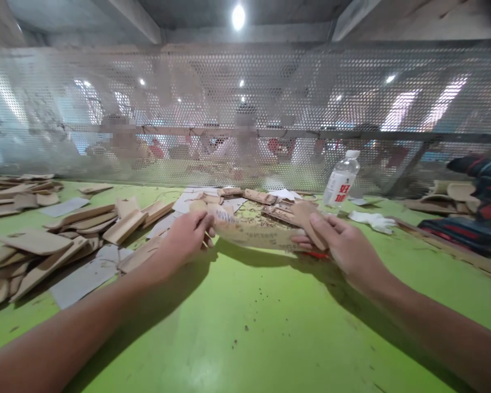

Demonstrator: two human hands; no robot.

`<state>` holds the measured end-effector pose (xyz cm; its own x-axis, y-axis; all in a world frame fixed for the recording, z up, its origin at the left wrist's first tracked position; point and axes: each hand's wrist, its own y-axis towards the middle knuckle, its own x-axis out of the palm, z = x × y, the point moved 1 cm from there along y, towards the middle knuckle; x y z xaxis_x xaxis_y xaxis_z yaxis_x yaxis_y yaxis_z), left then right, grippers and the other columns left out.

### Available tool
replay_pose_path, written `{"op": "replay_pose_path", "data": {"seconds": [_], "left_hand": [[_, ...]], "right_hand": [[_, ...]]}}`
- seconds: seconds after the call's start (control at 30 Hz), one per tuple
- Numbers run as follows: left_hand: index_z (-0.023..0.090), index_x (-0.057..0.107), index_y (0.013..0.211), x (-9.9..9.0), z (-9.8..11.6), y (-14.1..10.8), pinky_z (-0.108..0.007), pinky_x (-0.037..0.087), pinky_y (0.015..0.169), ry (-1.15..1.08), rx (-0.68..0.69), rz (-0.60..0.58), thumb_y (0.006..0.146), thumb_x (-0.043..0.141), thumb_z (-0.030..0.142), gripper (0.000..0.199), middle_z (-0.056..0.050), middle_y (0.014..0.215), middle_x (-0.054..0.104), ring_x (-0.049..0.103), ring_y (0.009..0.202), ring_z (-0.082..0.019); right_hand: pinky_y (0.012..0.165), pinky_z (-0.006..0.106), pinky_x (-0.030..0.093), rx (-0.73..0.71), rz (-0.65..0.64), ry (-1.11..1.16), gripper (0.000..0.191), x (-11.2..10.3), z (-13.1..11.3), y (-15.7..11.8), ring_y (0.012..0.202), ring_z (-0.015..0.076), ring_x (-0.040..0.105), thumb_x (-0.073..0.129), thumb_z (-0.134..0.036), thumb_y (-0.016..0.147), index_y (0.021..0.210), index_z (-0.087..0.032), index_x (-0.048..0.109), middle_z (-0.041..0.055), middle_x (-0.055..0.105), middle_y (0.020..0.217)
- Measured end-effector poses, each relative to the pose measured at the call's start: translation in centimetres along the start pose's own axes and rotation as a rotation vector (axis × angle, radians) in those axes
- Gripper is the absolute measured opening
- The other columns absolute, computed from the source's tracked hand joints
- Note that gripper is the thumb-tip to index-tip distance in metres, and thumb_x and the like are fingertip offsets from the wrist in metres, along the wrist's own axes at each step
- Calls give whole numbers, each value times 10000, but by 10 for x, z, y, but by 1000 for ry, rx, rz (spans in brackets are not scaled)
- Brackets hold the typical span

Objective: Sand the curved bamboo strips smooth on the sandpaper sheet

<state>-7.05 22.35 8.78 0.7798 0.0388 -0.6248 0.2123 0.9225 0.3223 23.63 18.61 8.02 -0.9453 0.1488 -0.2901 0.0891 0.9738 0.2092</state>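
Observation:
A thin yellowish strip with printed lettering point(257, 236), like the back of sandpaper, stretches between my hands above the green table. My left hand point(190, 232) is closed on its left end, thumb and fingers pinched. At the other end, my right hand point(343, 240) grips a flat, curved bamboo piece point(309, 221) between thumb and fingers. The strip's right end runs to the fingers behind that piece; how it is held there is hidden. A small red object point(317, 254) shows under my right hand, and I cannot make out what it is.
Bamboo pieces point(57, 245) lie heaped at left over white paper point(84, 281). More pieces and shavings are behind my hands. A water bottle point(341, 180), white glove point(372, 221) and dark power drill point(489, 191) stand or lie at right. A perforated screen point(213, 109) borders the far edge.

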Motion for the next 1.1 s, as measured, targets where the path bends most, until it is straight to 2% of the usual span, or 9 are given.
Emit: {"op": "replay_pose_path", "data": {"seconds": [0.1, 0.23, 0.37, 0.5, 0.63, 0.8, 0.87, 0.97, 1.1], "left_hand": [[217, 525, 754, -5, 5, -1, -267, 502, 533, 12, 29, 95, 1055, 406, 443, 395, -15, 630, 652, 641, 535, -164], [214, 503, 657, -4, 7, -2, -264, 488, 500, 32, 3, -13, 1010, 500, 389, 394, -13, 535, 638, 617, 460, -160], [220, 487, 801, 0, 4, -2, -267, 541, 517, -53, -13, 37, 1065, 378, 448, 365, -37, 678, 717, 672, 524, -167], [207, 507, 806, 4, -1, -1, -286, 567, 513, -101, -87, -33, 1041, 434, 424, 329, -88, 717, 745, 725, 614, -214], [206, 538, 886, 3, -4, 0, -282, 587, 595, -102, -71, 16, 1044, 443, 482, 331, -81, 845, 770, 748, 793, -224], [203, 537, 814, 7, -11, 2, -276, 557, 511, -138, -151, -59, 1000, 507, 520, 369, -81, 738, 743, 732, 669, -227], [204, 529, 830, 8, -14, 3, -276, 557, 525, -160, -146, -63, 1006, 485, 535, 377, -81, 766, 740, 732, 680, -218], [203, 523, 876, 8, -16, 6, -272, 555, 549, -209, -112, -88, 1025, 411, 570, 411, -64, 760, 716, 716, 674, -197], [200, 547, 842, 8, -13, 5, -282, 546, 561, -226, -37, -188, 1020, 385, 572, 443, -49, 697, 678, 677, 623, -186]], "right_hand": [[785, 416, 686, 71, 115, 174, 364, -1, -1, 3, 979, 315, 776, 643, -532, 939, 1148, -233, 639, 106, 805, 986], [821, 479, 674, 186, 46, 108, 385, 1, 0, 5, 875, 317, 792, 675, -513, 923, 1187, -242, 606, 83, 807, 919], [830, 455, 669, 93, 92, 129, 342, 3, -7, 1, 878, 305, 792, 665, -483, 942, 1184, -248, 613, 87, 805, 923], [804, 458, 674, 144, 57, 74, 357, 5, -12, -2, 859, 313, 792, 649, -476, 953, 1197, -217, 618, 110, 808, 910], [788, 406, 677, 96, 106, 79, 368, 4, -9, -2, 865, 287, 792, 629, -481, 967, 1219, -212, 627, 103, 805, 904], [678, 363, 672, 274, -53, 89, 512, 6, 3, 0, 779, 274, 783, 676, -500, 930, 1324, -201, 546, 96, 794, 843], [585, 338, 639, 299, -65, 103, 482, 3, 4, 2, 635, 244, 737, 692, -511, 911, 1269, -213, 566, 70, 767, 741], [434, 303, 517, 172, 10, 167, 341, -4, 0, 8, 466, 186, 582, 670, -571, 898, 1010, -252, 624, 15, 661, 603], [359, 283, 350, 45, 87, 217, 396, -10, -6, 12, 400, 143, 422, 581, -633, 906, 836, -243, 580, -19, 533, 539]]}}
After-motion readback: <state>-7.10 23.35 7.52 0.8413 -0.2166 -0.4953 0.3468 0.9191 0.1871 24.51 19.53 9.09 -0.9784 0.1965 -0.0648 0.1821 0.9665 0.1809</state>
